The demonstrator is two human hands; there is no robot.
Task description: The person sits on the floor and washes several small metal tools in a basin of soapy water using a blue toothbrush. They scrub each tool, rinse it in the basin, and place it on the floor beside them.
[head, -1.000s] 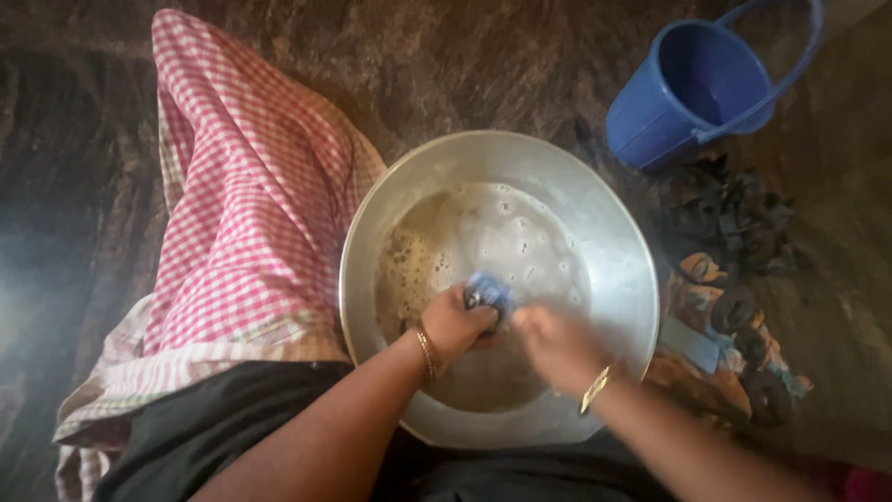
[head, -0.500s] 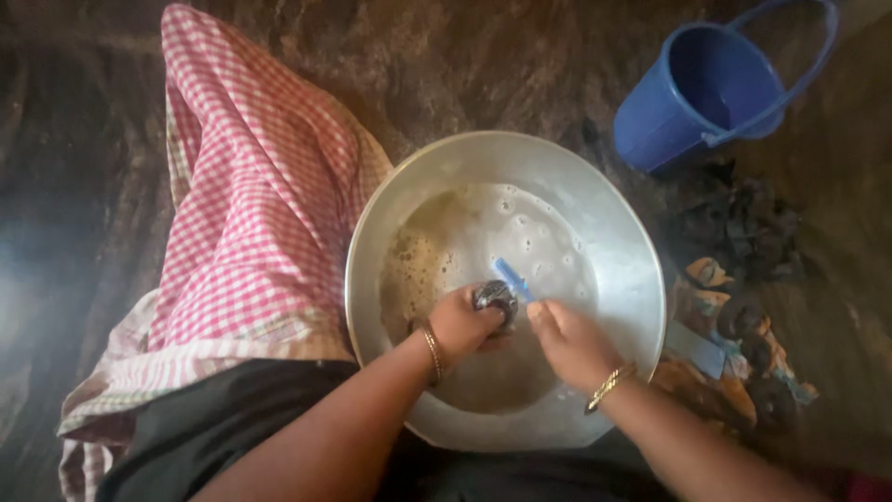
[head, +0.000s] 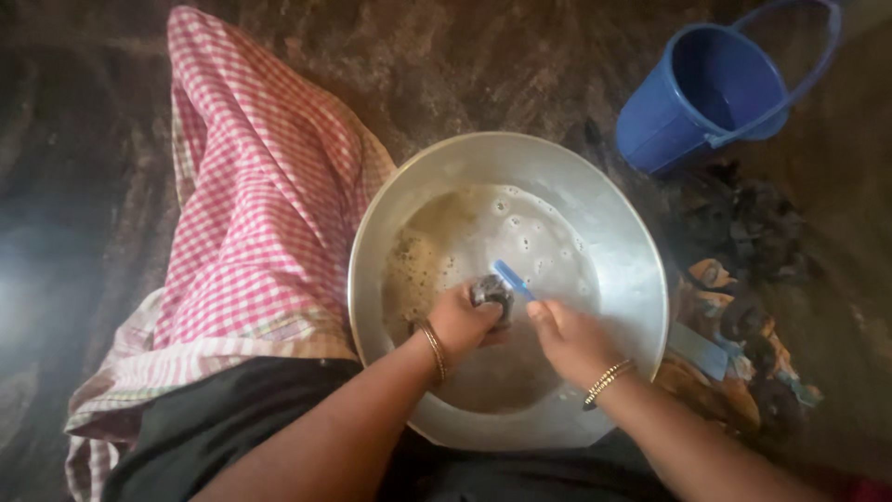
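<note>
Left hand (head: 462, 323) curled closed round small dark object (head: 491, 290), held over murky, bubbly water inside wide metal basin (head: 632, 279). Right hand (head: 571, 339) closed on blue brush (head: 512, 278), brush tip touching dark object. Gold bangles on both wrists. Pink checked cloth (head: 260, 204) left of basin. Blue bucket (head: 706, 93) on floor beyond, dark wet clothes (head: 743, 223) beside it.

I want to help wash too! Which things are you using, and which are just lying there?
In use:
left hand holding small dark object
right hand holding blue brush
metal basin of sudsy water

Lying about:
blue bucket
pink checked cloth
dark pile of bits
</note>
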